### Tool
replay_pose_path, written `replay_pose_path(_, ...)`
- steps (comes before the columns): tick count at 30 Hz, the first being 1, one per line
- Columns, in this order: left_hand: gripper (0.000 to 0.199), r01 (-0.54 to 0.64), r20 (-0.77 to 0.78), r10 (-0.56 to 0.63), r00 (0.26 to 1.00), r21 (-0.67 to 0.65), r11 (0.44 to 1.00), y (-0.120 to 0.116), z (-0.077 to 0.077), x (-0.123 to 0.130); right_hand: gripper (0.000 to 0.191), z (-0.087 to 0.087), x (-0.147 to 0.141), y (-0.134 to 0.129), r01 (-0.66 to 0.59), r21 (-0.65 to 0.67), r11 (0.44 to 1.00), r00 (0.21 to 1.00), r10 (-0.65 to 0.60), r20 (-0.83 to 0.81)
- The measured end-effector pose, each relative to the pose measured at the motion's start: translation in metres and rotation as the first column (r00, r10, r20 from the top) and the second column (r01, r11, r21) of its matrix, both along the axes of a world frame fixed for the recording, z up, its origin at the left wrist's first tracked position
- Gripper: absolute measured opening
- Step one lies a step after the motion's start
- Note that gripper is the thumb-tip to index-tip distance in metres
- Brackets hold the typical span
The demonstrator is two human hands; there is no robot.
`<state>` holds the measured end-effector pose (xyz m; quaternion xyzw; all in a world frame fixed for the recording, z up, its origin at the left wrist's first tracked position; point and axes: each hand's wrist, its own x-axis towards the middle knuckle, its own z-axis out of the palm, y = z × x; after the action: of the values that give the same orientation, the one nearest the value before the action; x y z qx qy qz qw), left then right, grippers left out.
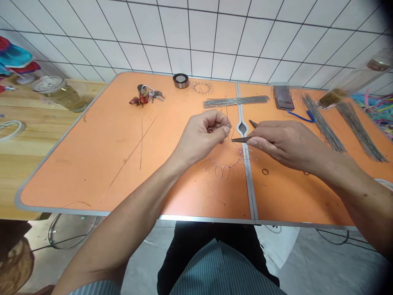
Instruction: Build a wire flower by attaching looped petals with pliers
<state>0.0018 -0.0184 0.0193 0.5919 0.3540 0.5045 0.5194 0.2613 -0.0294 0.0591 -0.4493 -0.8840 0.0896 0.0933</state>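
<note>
My left hand [205, 135] is closed, its thumb and fingers pinching a looped wire ring [225, 166] at its far side. The ring is thin wire bent into petal-like loops and hangs just above or on the orange table; I cannot tell which. My right hand [281, 141] wraps round a pair of pliers [241, 139] with dark, narrow jaws that stand apart. One jaw tip lies at the wire beside my left fingertips. The pliers' handles are hidden in my palm.
On the orange table [172, 180] lie a wire bundle [236, 101], another looped ring [201, 87], a tape roll [181, 80], keys [147, 95], a phone [284, 98] and loose wires [141, 143]. More wire bundles [325, 123] lie right, near a glass jar [334, 96].
</note>
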Motion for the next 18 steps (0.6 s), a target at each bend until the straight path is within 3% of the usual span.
replay_pose_path(4,0.011,-0.038,0.002,0.038,0.999,0.013,0.999,0.001,-0.002,0.000,0.067,0.003,0.000,-0.009,0.088,0.046,0.995,0.996,-0.089,0.018)
replay_pose_path(18,0.013,-0.057,-0.019,0.058,0.998,0.057,0.997,0.004,-0.008,0.002,0.061,0.017,-0.032,-0.023,0.100,0.235,0.967,0.958,-0.158,0.241)
